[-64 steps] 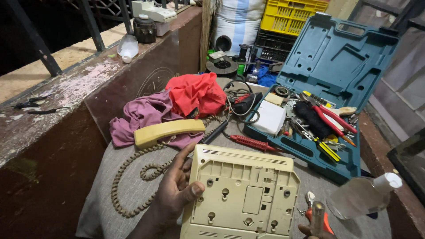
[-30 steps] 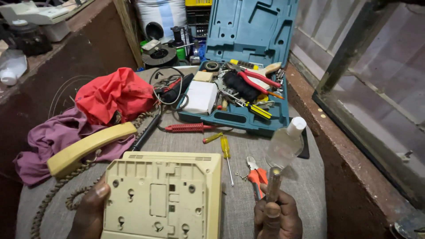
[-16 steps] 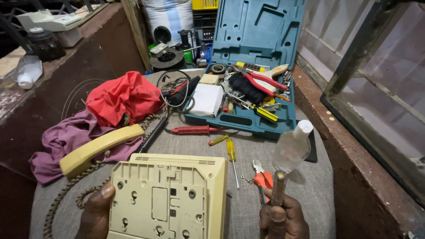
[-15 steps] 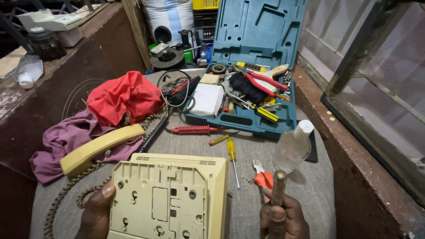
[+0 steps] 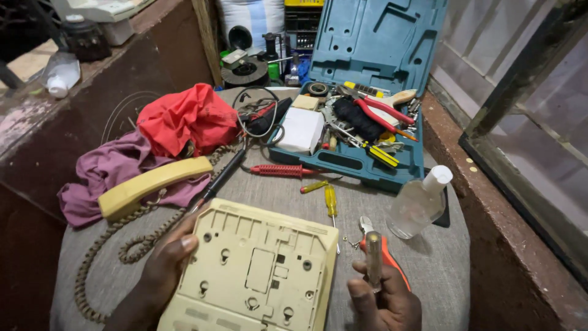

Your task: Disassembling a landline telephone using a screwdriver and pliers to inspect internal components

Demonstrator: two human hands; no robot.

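Note:
A cream telephone base (image 5: 260, 270) lies upside down on the grey cloth-covered table (image 5: 441, 276), its underside with screw holes facing me. My left hand (image 5: 162, 270) grips its left edge, thumb on top. My right hand (image 5: 386, 300) is closed around a screwdriver handle (image 5: 373, 263), held upright just right of the base. The yellow handset (image 5: 153, 184) lies to the upper left, joined by a coiled cord (image 5: 110, 263).
Orange-handled pliers (image 5: 386, 257), a yellow screwdriver (image 5: 331, 205) and a red screwdriver (image 5: 282, 171) lie beyond the base. A clear bottle (image 5: 419, 202) stands to the right. An open teal tool case (image 5: 361, 92) sits behind, with red cloth (image 5: 184, 119) and purple cloth (image 5: 104, 171) at left.
The view has swung right and down, bringing the base closer. My right hand stays closed on the screwdriver beside the base; my left hand keeps hold of the left edge.

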